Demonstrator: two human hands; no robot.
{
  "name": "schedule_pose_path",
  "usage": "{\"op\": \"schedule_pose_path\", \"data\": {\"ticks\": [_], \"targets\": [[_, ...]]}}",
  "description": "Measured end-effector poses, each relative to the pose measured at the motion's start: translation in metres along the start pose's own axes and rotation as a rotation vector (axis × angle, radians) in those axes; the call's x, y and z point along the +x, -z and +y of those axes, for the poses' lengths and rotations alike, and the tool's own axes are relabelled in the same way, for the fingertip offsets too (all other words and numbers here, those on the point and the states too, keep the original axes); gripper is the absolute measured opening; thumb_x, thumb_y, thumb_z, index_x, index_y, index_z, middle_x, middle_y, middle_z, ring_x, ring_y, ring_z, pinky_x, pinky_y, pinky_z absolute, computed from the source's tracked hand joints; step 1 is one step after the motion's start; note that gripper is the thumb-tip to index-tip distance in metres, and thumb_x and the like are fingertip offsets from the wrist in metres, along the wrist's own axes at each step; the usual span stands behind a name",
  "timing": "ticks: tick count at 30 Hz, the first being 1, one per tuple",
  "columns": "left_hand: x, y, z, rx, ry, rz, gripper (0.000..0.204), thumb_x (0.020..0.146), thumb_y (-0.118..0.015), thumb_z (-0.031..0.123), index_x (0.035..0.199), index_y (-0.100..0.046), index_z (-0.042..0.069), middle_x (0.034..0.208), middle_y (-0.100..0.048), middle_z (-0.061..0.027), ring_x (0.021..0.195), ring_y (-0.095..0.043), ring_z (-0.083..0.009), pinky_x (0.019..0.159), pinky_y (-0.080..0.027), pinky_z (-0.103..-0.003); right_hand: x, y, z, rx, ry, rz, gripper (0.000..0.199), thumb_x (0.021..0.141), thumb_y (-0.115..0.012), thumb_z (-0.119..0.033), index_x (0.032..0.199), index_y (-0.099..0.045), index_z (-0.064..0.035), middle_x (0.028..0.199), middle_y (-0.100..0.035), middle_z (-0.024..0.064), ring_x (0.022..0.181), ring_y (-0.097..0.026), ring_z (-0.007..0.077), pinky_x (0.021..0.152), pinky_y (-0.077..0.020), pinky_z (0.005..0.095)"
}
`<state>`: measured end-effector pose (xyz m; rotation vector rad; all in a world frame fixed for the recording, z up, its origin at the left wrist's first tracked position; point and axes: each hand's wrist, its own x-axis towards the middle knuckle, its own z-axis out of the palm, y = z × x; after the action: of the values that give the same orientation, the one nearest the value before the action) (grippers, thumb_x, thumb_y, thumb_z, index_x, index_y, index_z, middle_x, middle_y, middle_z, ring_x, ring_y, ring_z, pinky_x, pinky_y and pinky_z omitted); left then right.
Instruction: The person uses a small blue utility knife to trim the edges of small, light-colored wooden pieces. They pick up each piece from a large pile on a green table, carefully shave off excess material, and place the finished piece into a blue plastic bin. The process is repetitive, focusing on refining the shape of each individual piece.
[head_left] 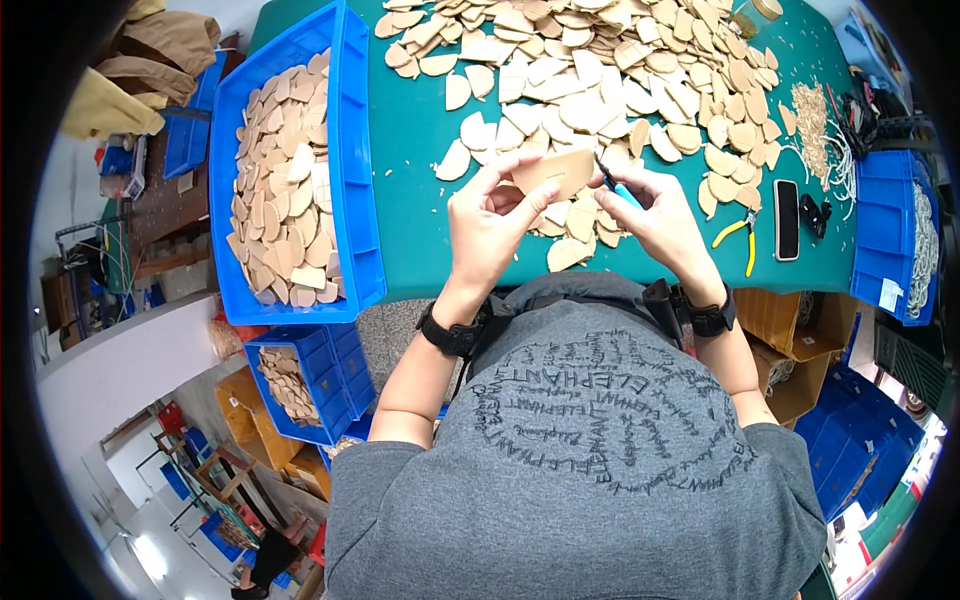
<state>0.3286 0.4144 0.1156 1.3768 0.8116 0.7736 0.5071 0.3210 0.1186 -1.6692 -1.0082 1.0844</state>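
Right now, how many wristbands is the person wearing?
2, one per wrist: left wristband, behind the left hand holding a tan piece; right wristband, behind the right hand gripping a blue-handled tool.

left: crate | middle: pile of pieces on table | right: pliers left of phone
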Motion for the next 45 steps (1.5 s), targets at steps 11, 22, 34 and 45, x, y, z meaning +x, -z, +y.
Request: {"op": "schedule_pose_path", "data": {"ticks": [11,22,34,45], "targets": [[-0.002,0.000,-0.001,0.106,-0.085,0.021,0.033,0.081,-0.073,0.006,0.112,-0.063,-0.001,0.086,-0.069,-0.0097,0.076,-0.067,-0.0115,0.063,-0.055,-0.023,0.000,-0.003,-0.003,-0.048,-0.047,0.028,0.017,0.087,-0.067,-0.015,0.098,-0.066,-0.0026,0.072,-0.056,-0.0049,0.061,-0.045,0.0012,0.052,-0.0353,0.0182],[0.006,0.007,0.008,0.227,0.045,-0.138,0.034,0.078,-0.071,0.006,0.111,-0.062,-0.001,0.091,-0.069,-0.0114,0.084,-0.067,-0.0137,0.068,-0.055,-0.025,0.004,-0.008,0.013,-0.103,-0.007,-0.003,0.016,0.085,-0.067,-0.011,0.097,-0.068,0.0009,0.078,-0.062,-0.0005,0.068,-0.051,0.0037,0.060,-0.0410,0.0192],[0.019,0.025,-0.014,-0.064,0.216,-0.092,0.023,0.079,-0.074,0.014,0.095,-0.062,0.004,0.079,-0.064,-0.0037,0.068,-0.058,-0.0062,0.057,-0.046,-0.021,-0.001,-0.010,0.020,-0.129,-0.017,0.080,0.022,0.080,-0.069,-0.024,0.094,-0.071,-0.0075,0.067,-0.064,-0.0012,0.058,-0.052,0.0030,0.055,-0.0420,0.0213],[0.097,0.205,0.010,1.037,-0.497,0.954,0.029,0.090,-0.061,0.027,0.098,-0.068,0.001,0.091,-0.066,-0.0105,0.088,-0.060,-0.0232,0.081,-0.045,-0.036,-0.006,0.000,0.020,-0.049,-0.068,0.051,0.020,0.082,-0.068,-0.017,0.092,-0.068,0.0002,0.066,-0.059,-0.0023,0.058,-0.047,0.0021,0.052,-0.0369,0.0195]]}}
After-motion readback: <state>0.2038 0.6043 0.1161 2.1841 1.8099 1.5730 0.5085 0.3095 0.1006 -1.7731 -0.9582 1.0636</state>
